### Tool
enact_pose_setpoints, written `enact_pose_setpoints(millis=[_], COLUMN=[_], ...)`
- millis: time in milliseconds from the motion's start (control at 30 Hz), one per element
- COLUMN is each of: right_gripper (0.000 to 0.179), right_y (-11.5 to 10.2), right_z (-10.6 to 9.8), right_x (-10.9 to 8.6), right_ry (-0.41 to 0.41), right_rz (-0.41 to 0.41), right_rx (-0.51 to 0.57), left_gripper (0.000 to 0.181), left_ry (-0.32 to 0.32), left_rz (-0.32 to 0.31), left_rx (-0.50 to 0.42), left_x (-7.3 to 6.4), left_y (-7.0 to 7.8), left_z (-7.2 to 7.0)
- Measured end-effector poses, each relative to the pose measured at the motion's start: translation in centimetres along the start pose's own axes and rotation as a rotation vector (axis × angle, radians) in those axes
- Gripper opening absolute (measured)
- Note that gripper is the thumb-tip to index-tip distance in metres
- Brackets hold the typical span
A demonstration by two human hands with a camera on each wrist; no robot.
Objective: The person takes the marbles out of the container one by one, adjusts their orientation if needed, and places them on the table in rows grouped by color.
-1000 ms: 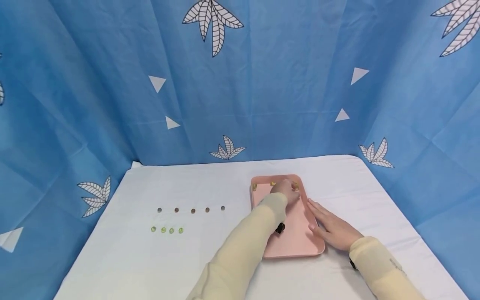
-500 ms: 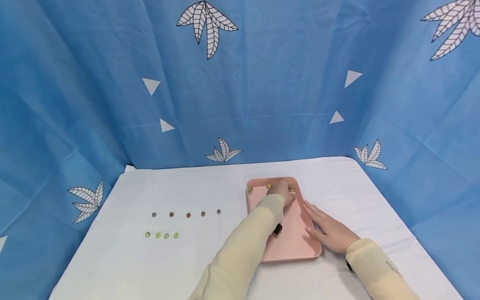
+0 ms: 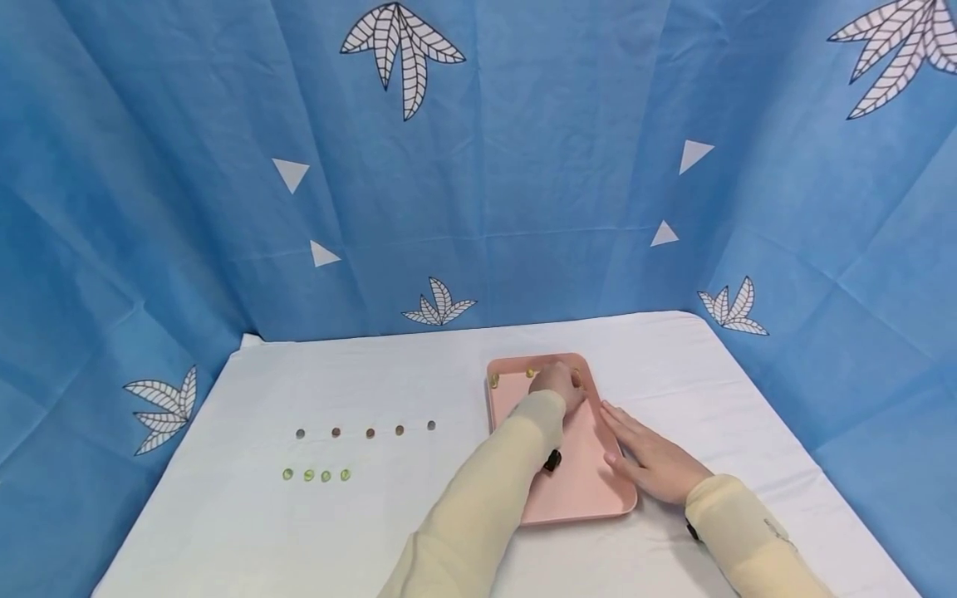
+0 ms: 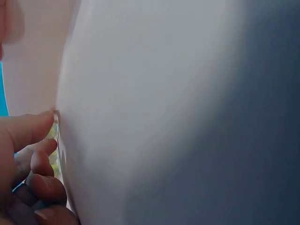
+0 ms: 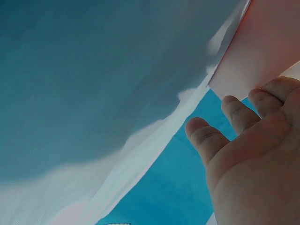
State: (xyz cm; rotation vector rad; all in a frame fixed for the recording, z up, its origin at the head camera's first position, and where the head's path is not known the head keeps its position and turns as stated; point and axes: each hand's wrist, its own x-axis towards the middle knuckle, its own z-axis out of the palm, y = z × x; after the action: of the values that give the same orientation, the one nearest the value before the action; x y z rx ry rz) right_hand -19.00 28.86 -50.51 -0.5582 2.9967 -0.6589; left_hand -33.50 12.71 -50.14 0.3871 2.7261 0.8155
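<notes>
My left hand (image 3: 557,386) reaches into the far end of the pink tray (image 3: 591,486). In the left wrist view its thumb and curled fingers pinch a clear yellow-green glass bead (image 4: 54,159) down at the tray floor. Along the tray's far side lie similar glass beads: one in the left corner (image 3: 495,379), another (image 3: 530,373) left of the hand, and one (image 3: 576,378) partly covered by the fingers. With fingers extended, my right hand (image 3: 658,461) rests against the tray's right wall, fingertips at the rim; the right wrist view shows them beside the pink wall (image 5: 258,51).
On the white-covered table (image 3: 224,531), left of the tray, is a row of several small dark brown and grey round pieces (image 3: 370,433). Nearer lies a row of several green glass beads (image 3: 326,476). A blue patterned curtain (image 3: 561,166) surrounds the table's back and sides.
The head view has shifted slightly, so the whole scene sits a little further left and lower. My left hand stays at the tray's far end; my right hand keeps its place at the wall.
</notes>
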Motion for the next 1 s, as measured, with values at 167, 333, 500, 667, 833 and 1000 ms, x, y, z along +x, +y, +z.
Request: enact_pose_setpoints(millis=[167,333,500,667,833,1000], right_gripper=[0.068,0.068,0.068,0.067,0.068,0.069], right_y=[-0.1,0.0,0.0,-0.1,0.0,0.2], right_z=[0.2,0.5,0.7,0.7,0.5,0.1], right_x=[-0.1,-0.2,-0.3,-0.2,-0.1,0.0], right_ry=[-0.008,-0.005,-0.004,-0.002,-0.005,0.003], right_rz=[-0.001,-0.002,-0.003,-0.012,-0.009,-0.021], right_rx=[0.004,0.001,0.001,-0.002,-0.006,-0.003], left_gripper=[0.018,0.014,0.009,0.009,0.009,0.005], left_ry=[-0.010,-0.010,0.005,0.018,0.016,0.059], left_rz=[-0.003,-0.001,0.010,0.016,0.004,0.071], left_rx=[-0.015,-0.003,0.038,0.072,0.024,-0.012], left_x=[-0.4,-0.6,-0.8,-1.1,-1.7,-2.2], left_y=[0.0,-0.1,-0.2,-0.2,0.0,0.8], left_z=[0.1,0.4,0.7,0.4,-0.5,-1.5])
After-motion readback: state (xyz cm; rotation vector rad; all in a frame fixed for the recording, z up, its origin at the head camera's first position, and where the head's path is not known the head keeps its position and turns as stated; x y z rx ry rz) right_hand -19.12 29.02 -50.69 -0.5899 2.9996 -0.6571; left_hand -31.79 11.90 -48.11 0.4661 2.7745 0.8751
